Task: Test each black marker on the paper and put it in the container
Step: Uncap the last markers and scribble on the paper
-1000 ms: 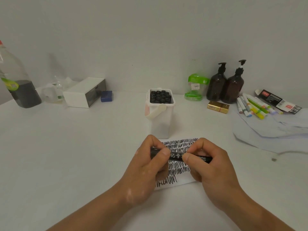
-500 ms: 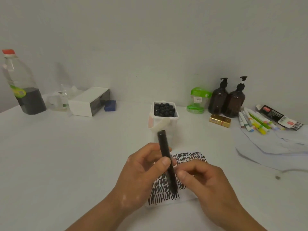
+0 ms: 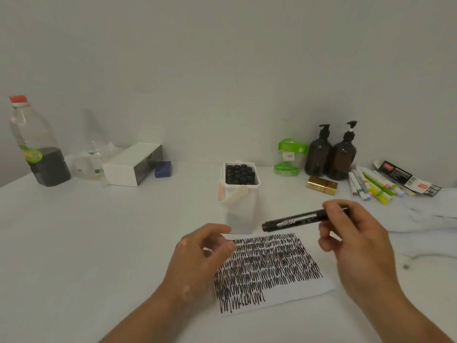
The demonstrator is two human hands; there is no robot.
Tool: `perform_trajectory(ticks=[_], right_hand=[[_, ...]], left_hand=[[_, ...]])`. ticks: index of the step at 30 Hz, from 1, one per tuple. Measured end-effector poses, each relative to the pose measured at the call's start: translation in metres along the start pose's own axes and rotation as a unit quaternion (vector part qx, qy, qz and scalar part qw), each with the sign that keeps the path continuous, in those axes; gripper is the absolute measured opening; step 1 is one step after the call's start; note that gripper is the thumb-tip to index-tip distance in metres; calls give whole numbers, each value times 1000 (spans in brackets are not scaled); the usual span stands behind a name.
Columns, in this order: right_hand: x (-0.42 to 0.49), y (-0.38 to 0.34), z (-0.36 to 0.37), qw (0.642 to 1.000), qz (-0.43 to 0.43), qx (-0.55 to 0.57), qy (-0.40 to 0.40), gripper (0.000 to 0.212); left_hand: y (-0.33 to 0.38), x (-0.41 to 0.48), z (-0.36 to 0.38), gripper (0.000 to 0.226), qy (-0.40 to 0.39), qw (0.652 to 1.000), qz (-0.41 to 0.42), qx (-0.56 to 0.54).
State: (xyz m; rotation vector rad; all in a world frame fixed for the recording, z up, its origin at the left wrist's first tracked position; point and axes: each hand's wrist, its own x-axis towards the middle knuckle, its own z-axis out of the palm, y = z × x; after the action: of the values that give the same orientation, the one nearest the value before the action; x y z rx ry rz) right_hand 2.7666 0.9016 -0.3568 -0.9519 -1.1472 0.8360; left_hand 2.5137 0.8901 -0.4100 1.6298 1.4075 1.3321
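Gripping black marker (image 3: pixel 296 220) in right hand (image 3: pixel 356 240), centre right; holding left hand (image 3: pixel 195 263) loosely curled, empty, at left edge of paper (image 3: pixel 274 266).

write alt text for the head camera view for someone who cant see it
A person's right hand holds a black marker sideways near a paper covered in rows of black scribbles, while the left hand, loosely curled and empty, is at the paper's left edge. Behind the paper, on a white table, stands a white container packed with black markers.
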Motion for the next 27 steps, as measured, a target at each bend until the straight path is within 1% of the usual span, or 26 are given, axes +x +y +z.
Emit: perform_trajectory(ticks=[2, 4, 6, 8, 10, 12, 16, 18, 21, 22, 25, 27], right_hand=[[24, -23, 4, 998, -36, -42, 16, 33], [50, -45, 16, 990, -95, -100, 8, 26], [72, -63, 34, 977, -143, -160, -8, 18], [91, -69, 52, 962, -162, -219, -30, 12], [102, -68, 65, 936, -171, -302, -60, 12], [106, -64, 75, 912, -167, -364, -90, 13], [113, -53, 88, 879, -134, -434, -145, 16], [114, -49, 95, 865, -131, -456, -167, 17], [116, -42, 102, 838, -149, -489, -190, 26], [116, -39, 103, 830, -156, -499, -194, 25], [114, -26, 105, 818, -168, -510, -207, 6], [109, -13, 103, 812, -178, -515, -209, 9]], left_hand=[[-5, 11, -3, 24, 75, 997, -33, 4], [-8, 22, -1, 36, 119, 991, -56, 27], [-12, 30, 3, 52, 123, 989, -65, 52], [-15, 38, 8, 67, 117, 988, -67, 71], [-17, 49, 14, 79, 117, 987, -68, 87], [-19, 60, 19, 87, 111, 988, -64, 85], [-21, 73, 30, 100, 94, 992, -58, 58], [-24, 77, 34, 100, 92, 993, -59, 46], [-27, 81, 38, 85, 92, 993, -61, 49], [-29, 82, 37, 79, 91, 993, -61, 50], [-31, 82, 35, 63, 94, 993, -56, 53], [-32, 82, 33, 58, 97, 992, -50, 56]])
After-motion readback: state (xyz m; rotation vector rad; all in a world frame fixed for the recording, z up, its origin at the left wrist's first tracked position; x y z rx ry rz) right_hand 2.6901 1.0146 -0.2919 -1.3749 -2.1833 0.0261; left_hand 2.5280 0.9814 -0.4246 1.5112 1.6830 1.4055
